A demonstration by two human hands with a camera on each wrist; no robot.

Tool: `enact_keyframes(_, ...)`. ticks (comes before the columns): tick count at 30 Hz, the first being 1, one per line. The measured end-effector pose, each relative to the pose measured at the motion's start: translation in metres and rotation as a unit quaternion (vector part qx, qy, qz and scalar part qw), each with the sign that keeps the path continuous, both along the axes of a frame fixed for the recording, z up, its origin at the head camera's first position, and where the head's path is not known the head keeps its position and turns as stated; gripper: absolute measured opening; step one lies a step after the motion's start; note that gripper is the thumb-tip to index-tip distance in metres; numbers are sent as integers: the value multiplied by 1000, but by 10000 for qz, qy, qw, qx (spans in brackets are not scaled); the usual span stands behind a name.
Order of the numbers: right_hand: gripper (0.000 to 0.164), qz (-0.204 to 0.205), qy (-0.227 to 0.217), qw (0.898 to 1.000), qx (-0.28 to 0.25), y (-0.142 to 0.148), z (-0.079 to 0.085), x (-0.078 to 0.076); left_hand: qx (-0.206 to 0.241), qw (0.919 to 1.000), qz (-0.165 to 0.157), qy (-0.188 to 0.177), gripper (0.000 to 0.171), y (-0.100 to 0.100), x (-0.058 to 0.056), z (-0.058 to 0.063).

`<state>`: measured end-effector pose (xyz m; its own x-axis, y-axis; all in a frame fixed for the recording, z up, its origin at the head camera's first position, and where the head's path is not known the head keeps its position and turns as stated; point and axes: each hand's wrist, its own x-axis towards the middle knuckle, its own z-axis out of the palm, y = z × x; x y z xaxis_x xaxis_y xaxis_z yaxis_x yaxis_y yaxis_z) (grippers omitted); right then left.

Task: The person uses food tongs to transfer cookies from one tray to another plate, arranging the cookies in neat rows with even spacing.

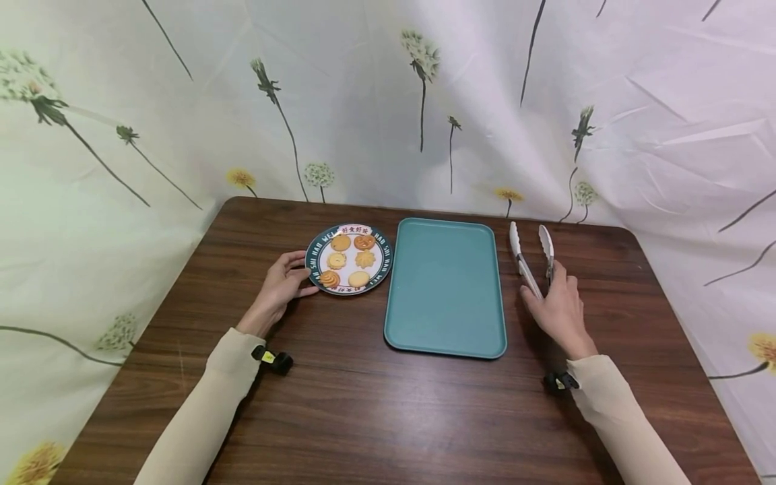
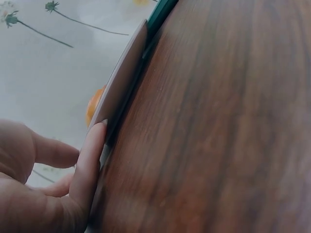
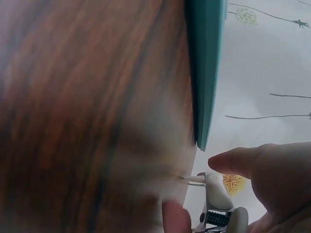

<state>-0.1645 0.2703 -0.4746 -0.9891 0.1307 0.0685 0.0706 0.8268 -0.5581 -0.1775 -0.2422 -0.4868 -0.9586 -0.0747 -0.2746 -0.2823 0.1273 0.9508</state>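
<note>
On the left of the table, my left hand (image 1: 280,286) grips the near-left rim of a round plate (image 1: 386,256) with a dark lettered border. Several cookies (image 1: 365,259) lie on it. The left wrist view shows a fingertip against the underside of the plate (image 2: 121,77), whose edge looks slightly raised. A teal rectangular tray (image 1: 447,289) lies just right of the plate. Right of the tray, my right hand (image 1: 559,306) holds metal tongs (image 1: 529,275) with white tips spread apart, pointing away from me. Part of the tongs (image 3: 218,196) shows by the thumb in the right wrist view.
The dark wooden table (image 1: 364,417) ends at a back edge just beyond the tray. A pale curtain (image 1: 364,101) printed with dandelions hangs behind it and along both sides. Black wrist devices (image 1: 275,360) sit at both cuffs.
</note>
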Motion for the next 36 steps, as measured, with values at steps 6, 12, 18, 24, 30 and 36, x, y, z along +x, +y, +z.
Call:
enact_keyframes(6,89,-24,-85,9992,378,1,0,2,30,10000,-68,-44,54,-4,-1,1)
enact_keyframes(12,89,6,-12,9986,535,3,3,0,28,10000,11,-60,55,-7,0,6)
enact_keyframes(18,90,7,-39,9982,593,8,5,4,40,10000,32,-61,54,-5,0,7)
enact_keyframes(24,89,77,-8,9973,724,18,5,15,-17,10000,15,-71,55,-3,1,9)
enact_keyframes(30,84,354,220,9960,793,18,8,23,-1196,9910,-59,602,52,-7,12,18)
enact_keyframes(36,79,884,573,9910,821,10,12,29,-2951,9284,10,2260,50,2,24,30)
